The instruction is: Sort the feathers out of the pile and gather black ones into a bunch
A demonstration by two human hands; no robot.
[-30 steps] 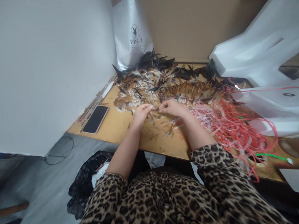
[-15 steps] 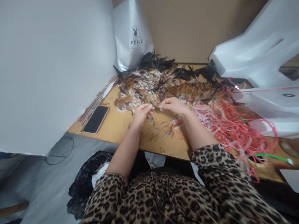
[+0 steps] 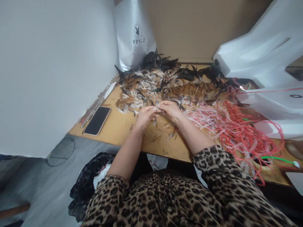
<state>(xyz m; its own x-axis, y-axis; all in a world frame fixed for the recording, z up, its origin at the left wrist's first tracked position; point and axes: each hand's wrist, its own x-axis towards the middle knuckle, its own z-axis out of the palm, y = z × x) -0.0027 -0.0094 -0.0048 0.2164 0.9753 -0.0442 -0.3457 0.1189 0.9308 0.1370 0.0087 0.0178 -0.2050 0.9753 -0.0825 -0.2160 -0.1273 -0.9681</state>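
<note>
Two bare hands meet fingertip to fingertip above a wooden table (image 3: pixel 121 130). The left hand (image 3: pixel 145 114) and right hand (image 3: pixel 169 109) seem to pinch a small feather (image 3: pixel 157 107) between them, though it is barely visible. Just beyond lies a feather pile (image 3: pixel 165 85); red strips (image 3: pixel 231 125) tangle beside the right hand. A loose pinch could drop the feather into the scatter.
</note>
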